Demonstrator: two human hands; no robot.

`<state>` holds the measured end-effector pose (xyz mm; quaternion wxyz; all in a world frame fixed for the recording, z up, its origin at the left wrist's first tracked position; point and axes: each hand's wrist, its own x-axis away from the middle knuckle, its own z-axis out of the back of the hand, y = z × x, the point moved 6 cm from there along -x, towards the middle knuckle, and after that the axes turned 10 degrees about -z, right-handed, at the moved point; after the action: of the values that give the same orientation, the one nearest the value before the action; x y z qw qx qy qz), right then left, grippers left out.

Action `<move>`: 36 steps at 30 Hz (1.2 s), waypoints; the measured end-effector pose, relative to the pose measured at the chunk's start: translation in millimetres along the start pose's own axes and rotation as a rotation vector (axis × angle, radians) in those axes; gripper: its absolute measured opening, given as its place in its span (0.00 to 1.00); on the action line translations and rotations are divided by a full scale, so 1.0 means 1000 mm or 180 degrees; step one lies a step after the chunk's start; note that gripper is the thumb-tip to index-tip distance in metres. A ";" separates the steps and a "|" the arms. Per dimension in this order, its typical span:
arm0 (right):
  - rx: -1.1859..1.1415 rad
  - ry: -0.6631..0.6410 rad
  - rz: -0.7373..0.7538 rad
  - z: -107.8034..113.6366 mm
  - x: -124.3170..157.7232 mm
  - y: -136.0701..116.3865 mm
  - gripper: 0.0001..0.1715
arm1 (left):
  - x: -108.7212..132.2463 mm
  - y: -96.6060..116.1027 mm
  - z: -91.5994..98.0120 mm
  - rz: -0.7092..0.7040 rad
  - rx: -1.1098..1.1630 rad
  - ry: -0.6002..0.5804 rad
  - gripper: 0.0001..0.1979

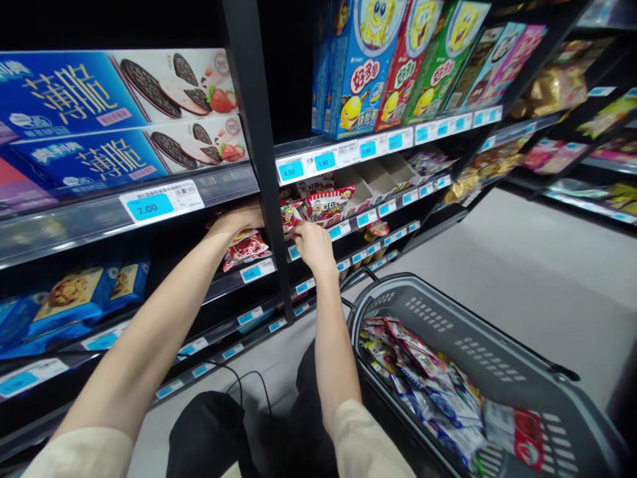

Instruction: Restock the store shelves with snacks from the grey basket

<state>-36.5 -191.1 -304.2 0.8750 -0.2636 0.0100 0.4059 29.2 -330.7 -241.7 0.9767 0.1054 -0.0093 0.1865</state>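
My left hand (245,216) reaches into the shelf compartment left of the black upright, just above a red snack bag (246,251). Its fingers are hidden behind the upright and in shadow. At the front of the compartment to the right, my right hand (314,247) has its fingers curled closed at the edge of a small red-and-yellow snack packet (290,216). Next to it, a red-and-white striped snack bag (328,206) leans upright in the display. More bags stand behind it, partly covered.
A grey shopping basket (432,292) with several shiny snack packets (423,372) stands to my right. Blue biscuit boxes (74,93) fill the upper left shelf. Cartoon snack boxes (365,73) stand at upper right. The black upright (249,79) separates the compartments. A thin black cable (253,373) hangs near my knees.
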 end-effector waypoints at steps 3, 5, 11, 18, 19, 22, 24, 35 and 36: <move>-0.0018 0.0031 0.0013 0.000 0.000 0.000 0.17 | -0.003 -0.004 -0.001 0.0095 -0.0044 0.0105 0.20; -0.0044 0.0032 0.0023 -0.001 0.001 -0.001 0.17 | -0.004 -0.006 -0.001 0.0085 0.0040 0.0281 0.21; -0.0125 0.0054 0.0071 -0.005 0.000 -0.002 0.19 | 0.003 -0.006 0.004 0.0066 0.0120 0.0701 0.22; -0.0115 0.0005 0.0090 -0.001 0.004 -0.003 0.19 | -0.003 0.000 -0.004 -0.0161 0.0108 0.0060 0.21; -0.0103 -0.0001 0.0089 0.000 0.004 -0.003 0.19 | -0.004 -0.002 -0.004 -0.0110 0.0079 0.0086 0.21; -0.0046 -0.0018 0.0091 0.001 0.006 -0.003 0.19 | -0.006 -0.007 -0.009 0.0010 -0.0006 0.0096 0.22; -0.0019 -0.0016 0.0099 0.001 0.006 -0.004 0.20 | -0.005 -0.010 -0.013 0.0062 0.0018 0.0098 0.23; -0.0133 0.0042 0.0100 0.000 0.008 -0.003 0.21 | -0.003 0.000 -0.009 -0.0171 0.0071 -0.0111 0.25; -0.0149 0.0029 0.0100 0.000 0.008 -0.004 0.20 | -0.004 -0.001 -0.009 -0.0182 0.0101 -0.0149 0.25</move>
<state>-28.5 -186.9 -304.2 0.8621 -0.2857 0.0086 0.4185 25.3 -331.0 -250.6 0.9794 0.1254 -0.0262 0.1562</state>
